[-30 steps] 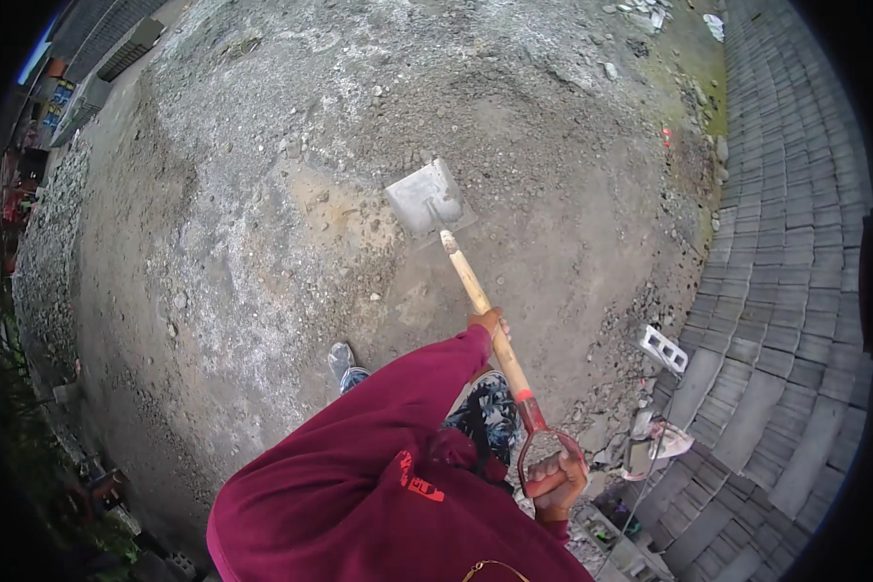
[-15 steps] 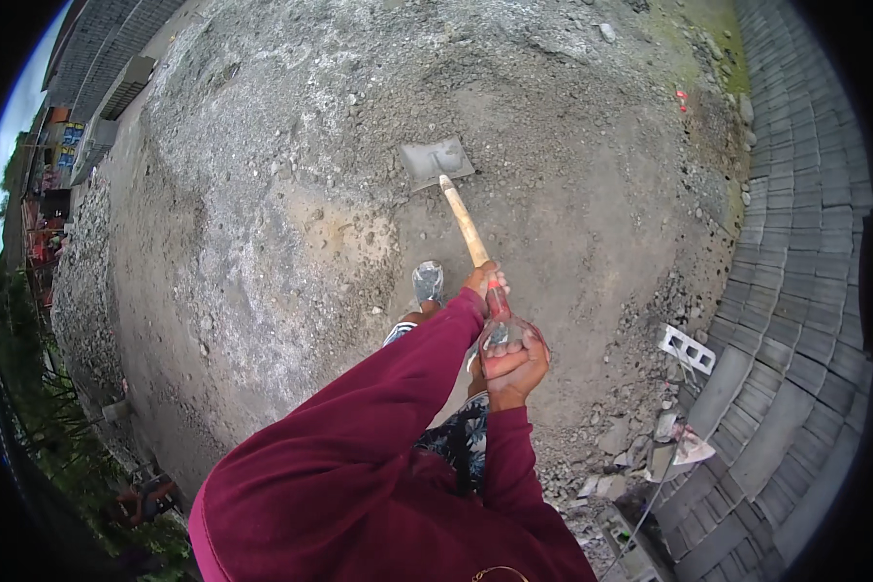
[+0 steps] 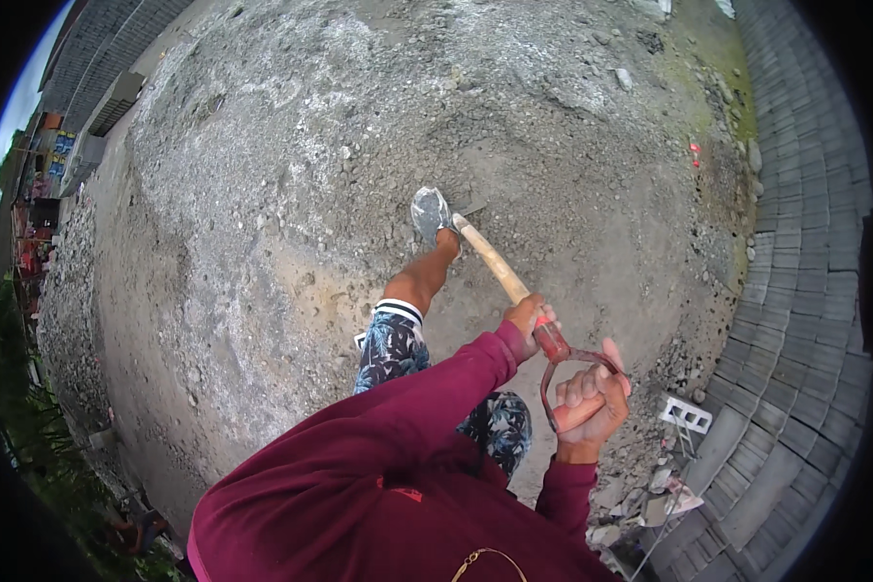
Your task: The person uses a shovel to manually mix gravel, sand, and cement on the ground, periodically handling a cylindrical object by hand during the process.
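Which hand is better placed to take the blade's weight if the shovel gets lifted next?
Probably the left hand: it grips the wooden shaft, nearer the shovel blade, while the right hand holds the red D-handle at the far end.

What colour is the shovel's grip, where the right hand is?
The shovel grip is a worn red; it shows best in the head view.

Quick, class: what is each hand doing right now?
Left hand: closed, holding the wooden shovel shaft.
Right hand: closed, holding the shovel's D-shaped grip.
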A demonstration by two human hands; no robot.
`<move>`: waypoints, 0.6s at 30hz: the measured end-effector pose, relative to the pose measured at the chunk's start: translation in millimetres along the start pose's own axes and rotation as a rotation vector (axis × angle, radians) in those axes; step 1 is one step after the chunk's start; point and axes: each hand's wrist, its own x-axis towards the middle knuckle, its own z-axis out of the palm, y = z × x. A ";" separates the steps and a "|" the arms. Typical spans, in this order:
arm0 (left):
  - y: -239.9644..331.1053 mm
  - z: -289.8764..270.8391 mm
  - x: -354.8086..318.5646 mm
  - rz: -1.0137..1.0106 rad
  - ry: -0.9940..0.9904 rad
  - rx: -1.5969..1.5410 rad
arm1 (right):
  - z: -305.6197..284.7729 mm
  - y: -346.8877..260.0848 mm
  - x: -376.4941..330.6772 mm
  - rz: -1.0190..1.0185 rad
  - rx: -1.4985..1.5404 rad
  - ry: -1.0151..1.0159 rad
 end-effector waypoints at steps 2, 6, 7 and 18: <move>-53.1 -21.8 19.1 -0.053 0.105 -0.043 | -53.3 9.9 -8.2 0.036 -0.086 0.096; -51.3 -10.5 46.2 0.109 0.137 0.082 | -97.5 -8.5 22.4 0.116 -0.148 0.049; -64.3 -60.5 33.3 0.082 0.209 0.171 | -110.2 13.0 -2.5 0.208 -0.072 0.136; 17.9 -105.4 17.3 -0.100 0.216 0.358 | -79.3 86.3 -25.1 0.142 -0.052 -0.004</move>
